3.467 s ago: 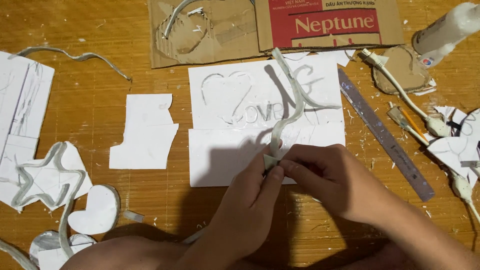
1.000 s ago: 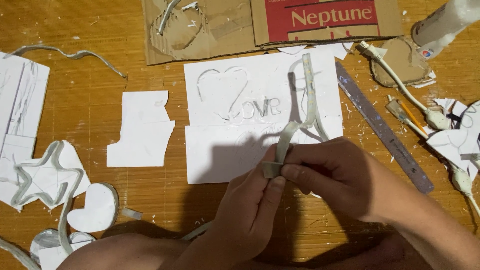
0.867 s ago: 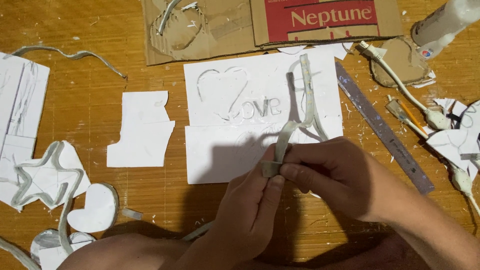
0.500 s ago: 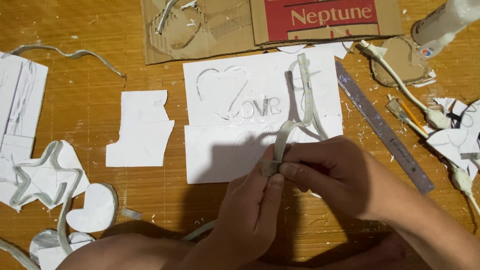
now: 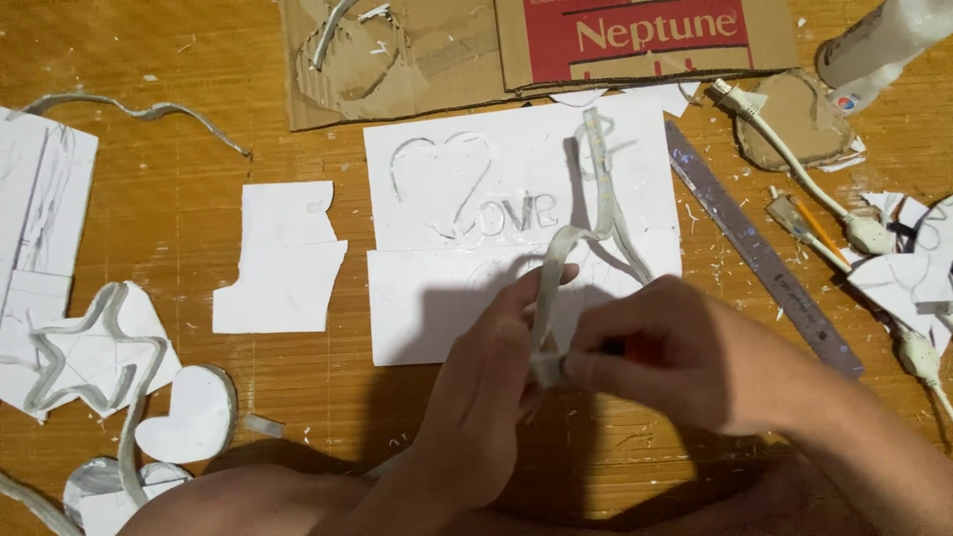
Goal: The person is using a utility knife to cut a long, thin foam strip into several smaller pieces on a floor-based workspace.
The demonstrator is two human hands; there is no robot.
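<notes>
My left hand and my right hand meet over the near edge of a white foam board. Both pinch the near end of a pale flexible strip that rises from my fingers and curves away across the board. A small dark and orange tool shows between my right fingers. The board has a heart outline and several letters carved into it.
A metal ruler lies right of the board. Cardboard pieces lie at the far edge, a glue bottle top right, white cables and paper scraps right. Left lie a white foam piece, a star-shaped strip and a foam heart.
The strip's free end has shifted slightly and my hands have drawn a little nearer to me, still gripping its near end.
</notes>
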